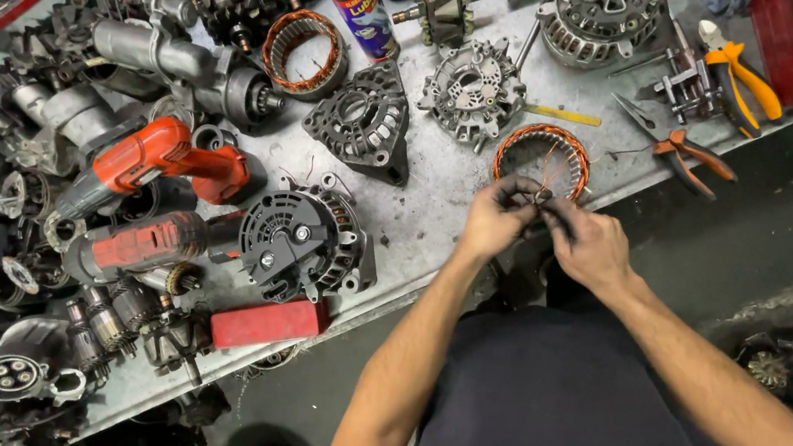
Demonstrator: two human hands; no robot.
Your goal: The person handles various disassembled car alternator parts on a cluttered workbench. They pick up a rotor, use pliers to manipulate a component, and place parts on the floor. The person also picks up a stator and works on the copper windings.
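Left hand [495, 221] and right hand [589, 245] pinched on thin copper lead wires [545, 197] of the stator ring [542, 161] at the counter [433, 188] edge. Risk: wires snapping under hard twisting, or the stator dragged off toward the floor; orange-handled pliers [685, 152] just beside.

Copper-wound stator ring [541, 162] flat at bench edge, its thin lead wires [541, 185] gathered upward.

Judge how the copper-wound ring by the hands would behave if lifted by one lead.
The ring looks like steel wound with copper, so probably heavy for its size. Its thin leads would likely bend rather than carry it. Lying flat on the bench, it seems unlikely to roll.
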